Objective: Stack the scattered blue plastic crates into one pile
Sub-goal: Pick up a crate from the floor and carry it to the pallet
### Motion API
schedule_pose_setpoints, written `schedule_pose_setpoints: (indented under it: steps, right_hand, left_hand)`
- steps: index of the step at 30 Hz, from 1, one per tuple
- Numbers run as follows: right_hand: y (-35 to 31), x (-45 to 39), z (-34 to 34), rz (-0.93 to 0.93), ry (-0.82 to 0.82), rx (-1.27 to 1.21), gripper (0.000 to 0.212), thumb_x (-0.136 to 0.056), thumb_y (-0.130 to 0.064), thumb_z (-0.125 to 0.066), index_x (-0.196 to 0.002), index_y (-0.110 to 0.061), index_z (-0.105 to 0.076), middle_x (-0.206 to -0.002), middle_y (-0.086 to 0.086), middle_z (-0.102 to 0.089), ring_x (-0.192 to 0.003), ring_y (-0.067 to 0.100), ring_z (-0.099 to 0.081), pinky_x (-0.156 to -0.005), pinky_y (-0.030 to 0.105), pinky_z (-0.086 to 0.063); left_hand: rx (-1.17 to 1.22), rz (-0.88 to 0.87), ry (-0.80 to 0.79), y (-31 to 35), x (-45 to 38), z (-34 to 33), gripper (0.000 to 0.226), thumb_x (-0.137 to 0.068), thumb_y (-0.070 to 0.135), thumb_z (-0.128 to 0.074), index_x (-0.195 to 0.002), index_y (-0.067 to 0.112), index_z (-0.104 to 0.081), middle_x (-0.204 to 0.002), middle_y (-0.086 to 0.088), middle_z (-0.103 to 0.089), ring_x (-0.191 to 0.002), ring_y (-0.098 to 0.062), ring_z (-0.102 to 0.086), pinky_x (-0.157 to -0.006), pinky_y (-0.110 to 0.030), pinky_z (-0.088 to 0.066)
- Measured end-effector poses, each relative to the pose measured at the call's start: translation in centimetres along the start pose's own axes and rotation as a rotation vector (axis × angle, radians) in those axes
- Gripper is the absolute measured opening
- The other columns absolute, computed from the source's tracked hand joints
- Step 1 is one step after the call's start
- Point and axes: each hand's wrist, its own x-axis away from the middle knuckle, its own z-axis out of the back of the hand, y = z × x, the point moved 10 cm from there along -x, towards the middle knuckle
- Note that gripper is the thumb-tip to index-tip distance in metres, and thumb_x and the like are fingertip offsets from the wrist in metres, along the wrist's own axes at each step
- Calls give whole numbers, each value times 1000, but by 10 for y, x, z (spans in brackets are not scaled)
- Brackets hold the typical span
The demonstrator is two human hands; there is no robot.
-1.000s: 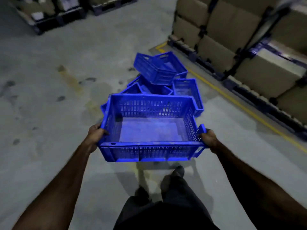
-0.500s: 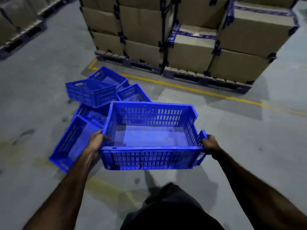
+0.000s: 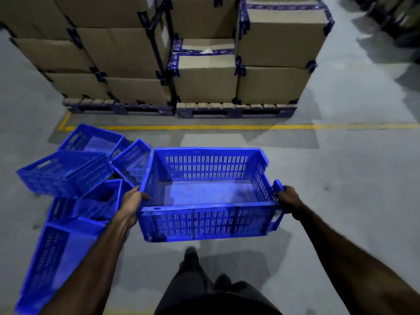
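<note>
Both hands are on one blue crate (image 3: 204,194), carried level and upright above the floor (image 3: 341,178), open side up. The left hand (image 3: 133,202) grips the left end wall, thumb hooked over the rim; the right hand (image 3: 287,197) clutches the right end by its handle. One hand at each end keeps it balanced and flat, ready to set down. Off to the left lies the jumble (image 3: 75,178) of other blue crates, tipped and leaning on each other, no tidy pile yet. Ahead, past a yellow line (image 3: 227,127), boxes (image 3: 204,64) sit stacked on pallets (image 3: 236,109). My read: the clear floor under the crate looks the likely base for the pile.
</note>
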Motion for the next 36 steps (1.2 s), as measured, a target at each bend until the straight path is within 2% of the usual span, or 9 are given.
schedule_pose_setpoints:
  steps: [4,12,16,21,23,27,31,33,36]
  right_hand:
    - [-11,-44,23,-62,28,-9,23,-84,-11,-59,-105,-6,-66,-100,19,-70,-81,32,-68,-56,29,-49]
    - [-54,-141,72,-153,99,23,21,-85,-14,-60,-103,-4,-67,-97,19,-71,-76,31,-67,-56,31,-51]
    - [-67,-188,104,-203,119,21,27,-83,-21,-60,-104,-6,-67,-96,20,-71,-74,32,-68,-49,32,-51]
    - [-87,-241,158,-216,183,-12,20,-87,-15,-60,-101,-4,-68,-88,19,-71,-64,30,-65,-46,31,-50]
    - [-88,-269,181,-222,195,-11,20,-87,-15,-59,-101,-4,-68,-85,17,-69,-62,28,-63,-44,28,-47]
    - [-87,-335,226,-211,199,-34,19,-86,-15,-60,-99,-4,-68,-89,19,-72,-70,33,-68,-53,36,-53]
    - [-84,-415,269,-188,182,-29,20,-88,-17,-60,-101,-5,-68,-93,18,-73,-84,37,-71,-71,44,-59]
    - [-80,-460,286,-175,177,-17,21,-89,-19,-61,-103,-5,-68,-95,18,-73,-86,36,-71,-76,47,-60]
    - [-78,-524,298,-148,200,-4,20,-92,-20,-60,-105,-6,-66,-96,16,-71,-87,35,-69,-74,41,-55]
  left_hand:
    - [-44,23,-68,30,-51,-49,35,-76,-12,-52,-94,12,-69,-93,-17,-70,-75,-34,-63,-61,-38,-52]
    - [-129,57,-194,104,-169,-161,35,-75,-12,-49,-92,11,-68,-87,-16,-70,-67,-31,-62,-51,-32,-56]
    - [-181,29,-257,147,-237,-220,32,-68,-4,-56,-93,8,-71,-104,-27,-73,-79,-36,-67,-78,-55,-58]
    - [-226,15,-339,197,-260,-317,27,-83,-8,-50,-92,12,-65,-76,-10,-74,-55,-23,-67,-52,-31,-56]
    - [-218,26,-349,206,-276,-352,20,-88,0,-53,-97,10,-67,-72,-5,-76,-53,-19,-69,-49,-29,-56]
    - [-157,112,-310,202,-322,-413,39,-87,35,-60,-111,7,-73,-105,-17,-77,-85,-34,-73,-82,-51,-59]
    - [-124,165,-299,205,-336,-486,38,-98,37,-51,-112,9,-72,-109,-18,-76,-95,-37,-73,-93,-59,-56]
    - [-100,175,-300,205,-345,-527,28,-104,29,-49,-104,12,-71,-105,-17,-77,-88,-33,-74,-88,-55,-58]
    - [-38,200,-309,192,-378,-582,24,-107,23,-47,-97,15,-67,-87,-7,-79,-70,-22,-76,-64,-43,-64]
